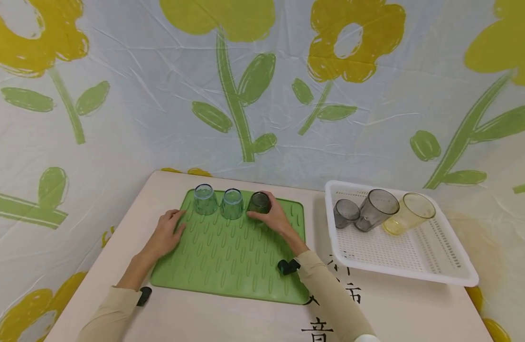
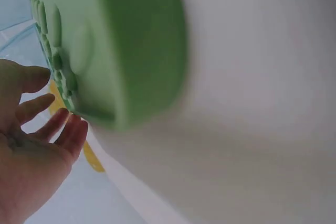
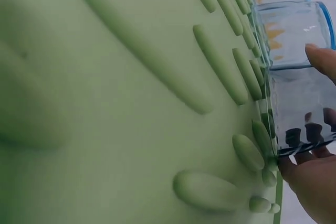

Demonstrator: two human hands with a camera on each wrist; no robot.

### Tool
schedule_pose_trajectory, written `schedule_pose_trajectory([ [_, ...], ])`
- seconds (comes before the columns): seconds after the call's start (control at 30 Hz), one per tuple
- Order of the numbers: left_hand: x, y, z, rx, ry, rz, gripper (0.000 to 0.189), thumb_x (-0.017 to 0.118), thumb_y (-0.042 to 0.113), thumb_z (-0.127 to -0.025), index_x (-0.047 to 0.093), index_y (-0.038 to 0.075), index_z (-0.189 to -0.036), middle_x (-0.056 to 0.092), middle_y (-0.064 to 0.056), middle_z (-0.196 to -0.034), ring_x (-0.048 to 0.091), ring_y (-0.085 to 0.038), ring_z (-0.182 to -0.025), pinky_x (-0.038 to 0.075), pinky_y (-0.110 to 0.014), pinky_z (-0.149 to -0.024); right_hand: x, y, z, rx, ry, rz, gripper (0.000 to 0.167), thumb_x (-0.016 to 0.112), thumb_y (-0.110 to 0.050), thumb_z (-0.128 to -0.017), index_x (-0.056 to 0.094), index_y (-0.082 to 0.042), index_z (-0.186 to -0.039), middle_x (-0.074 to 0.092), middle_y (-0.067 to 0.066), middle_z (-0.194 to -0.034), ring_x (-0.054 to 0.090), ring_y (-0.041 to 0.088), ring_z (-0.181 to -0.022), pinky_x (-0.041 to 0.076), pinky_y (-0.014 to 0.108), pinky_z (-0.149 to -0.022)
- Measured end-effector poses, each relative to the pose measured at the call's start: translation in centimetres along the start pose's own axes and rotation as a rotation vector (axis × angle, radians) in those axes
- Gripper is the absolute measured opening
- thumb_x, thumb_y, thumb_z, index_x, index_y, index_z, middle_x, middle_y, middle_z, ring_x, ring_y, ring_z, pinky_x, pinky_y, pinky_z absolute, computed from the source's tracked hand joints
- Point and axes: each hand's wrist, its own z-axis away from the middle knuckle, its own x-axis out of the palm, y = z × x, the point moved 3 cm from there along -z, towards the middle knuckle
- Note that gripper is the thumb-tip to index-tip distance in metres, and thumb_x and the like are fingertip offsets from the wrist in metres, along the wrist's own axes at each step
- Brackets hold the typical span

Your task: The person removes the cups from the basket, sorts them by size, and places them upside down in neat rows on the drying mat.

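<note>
Near the far edge of the green mat point(image 1: 228, 285), we find the dark glass point(image 1: 258, 202) in a row with two blue glasses point(image 1: 232, 205). The right hand point(image 1: 275, 216) holds it from the sides, thumb opposite fingers – a grip that, we judge, keeps it steady and clear of its neighbour. The row's spacing probably guards against knocks. We see a short, smoky, see-through body with a darker ring on top; which end is up, we cannot tell. By the mat's left edge, the left hand point(image 1: 165, 235) holds nothing, fingers loosely spread. Further right, a white basket point(image 1: 399, 272) bears two grey glasses point(image 1: 379, 209) and a yellow one.
</note>
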Motion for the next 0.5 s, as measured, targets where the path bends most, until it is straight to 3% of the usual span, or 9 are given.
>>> schedule_pose_trajectory([
  [0.27,-0.1,-1.2,0.2,0.028,-0.043,-0.019,0.044,0.062,-0.009,-0.097,0.049,-0.019,-0.138,0.049,-0.039,-0.134,0.047,-0.056,-0.124,0.043,-0.066,-0.1,-0.1,-0.2,0.1,-0.008,-0.036,-0.007,0.079,0.083,-0.019,-0.089,0.04,-0.009,-0.154,0.052,0.017,-0.143,0.051,0.035,-0.133,0.044,0.057,-0.106],
  [0.5,-0.2,-1.8,0.1,0.012,-0.091,-0.029,0.044,0.063,-0.004,-0.099,0.049,-0.022,-0.137,0.049,-0.039,-0.135,0.047,-0.055,-0.124,0.041,-0.065,-0.101,-0.5,-0.6,1.0,0.018,-0.064,0.044,0.096,0.083,-0.022,-0.089,0.022,-0.006,-0.161,0.035,0.022,-0.157,0.037,0.04,-0.145,0.04,0.058,-0.111],
])
